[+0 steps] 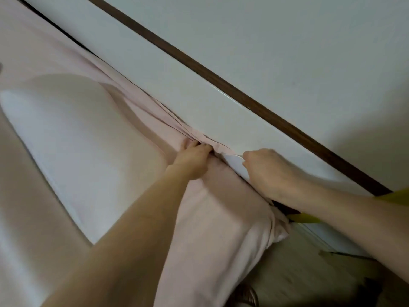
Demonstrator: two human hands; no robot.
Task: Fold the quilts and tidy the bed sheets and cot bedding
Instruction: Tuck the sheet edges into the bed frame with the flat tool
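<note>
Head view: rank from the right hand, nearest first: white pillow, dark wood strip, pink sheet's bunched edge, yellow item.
1. Pink sheet's bunched edge: just left of the right hand, by the left hand.
2. Dark wood strip: above the hand, along the white panel.
3. Yellow item: below the hand, under the forearm.
4. White pillow: far left.

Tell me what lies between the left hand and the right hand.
In the head view, bunched pink sheet and a white mattress edge lie between the left hand and right hand.
</note>
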